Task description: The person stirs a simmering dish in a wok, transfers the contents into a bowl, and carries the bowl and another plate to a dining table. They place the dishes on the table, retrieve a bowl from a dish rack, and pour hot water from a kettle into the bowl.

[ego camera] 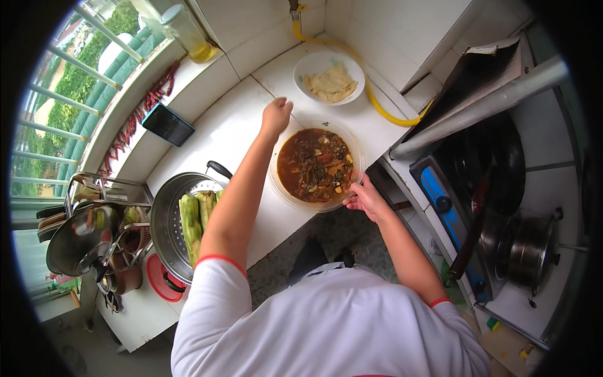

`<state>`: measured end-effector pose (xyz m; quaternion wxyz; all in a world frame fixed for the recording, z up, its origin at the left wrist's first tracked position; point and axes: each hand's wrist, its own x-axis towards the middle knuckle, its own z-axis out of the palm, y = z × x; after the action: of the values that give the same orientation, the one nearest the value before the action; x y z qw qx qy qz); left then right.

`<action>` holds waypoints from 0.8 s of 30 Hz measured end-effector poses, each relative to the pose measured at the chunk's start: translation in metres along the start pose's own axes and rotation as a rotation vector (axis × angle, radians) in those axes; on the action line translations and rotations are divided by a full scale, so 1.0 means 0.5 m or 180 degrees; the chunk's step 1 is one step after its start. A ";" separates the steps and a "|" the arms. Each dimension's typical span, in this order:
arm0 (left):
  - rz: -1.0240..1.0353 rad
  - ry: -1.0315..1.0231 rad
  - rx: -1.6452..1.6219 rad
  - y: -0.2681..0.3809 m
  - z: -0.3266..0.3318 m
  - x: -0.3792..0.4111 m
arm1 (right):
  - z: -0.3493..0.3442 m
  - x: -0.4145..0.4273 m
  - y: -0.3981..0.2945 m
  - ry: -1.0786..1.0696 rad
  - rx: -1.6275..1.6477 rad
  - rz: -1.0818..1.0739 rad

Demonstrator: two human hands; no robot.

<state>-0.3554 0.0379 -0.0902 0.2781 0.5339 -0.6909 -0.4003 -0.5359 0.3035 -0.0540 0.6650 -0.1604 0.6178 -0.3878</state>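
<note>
A clear plastic bowl (316, 205) of dark reddish-brown stew with leafy bits and chunks (320, 165) sits at the front edge of the white tiled counter. My right hand (366, 198) grips its near right rim, thumb above and fingers below. Beside the bowl's far left rim is my left hand (277, 115), its fingers curled in; whether it pinches anything small cannot be made out. Just behind the bowl stands a white bowl (301, 87) with pale, folded flat food (332, 85) in it.
Left of my forearm, a steamer pot (162, 221) holds peeled green gourds (190, 221). A phone (168, 125) leans by the window ledge, near dried red chillies (155, 92). Yellow hose (372, 94) runs behind the bowls. On the right are a gas stove (435, 193) and black wok (506, 155).
</note>
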 end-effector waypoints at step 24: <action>-0.1652 -0.0506 -0.3033 -0.015 -0.014 0.040 | 0.003 -0.083 0.080 -0.0094 0.0216 0.0205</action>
<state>-0.3514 0.0160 -0.0935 0.3281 0.4699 -0.2977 -0.7635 -0.5192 0.3586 -0.0522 0.6912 -0.1235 0.5993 -0.3845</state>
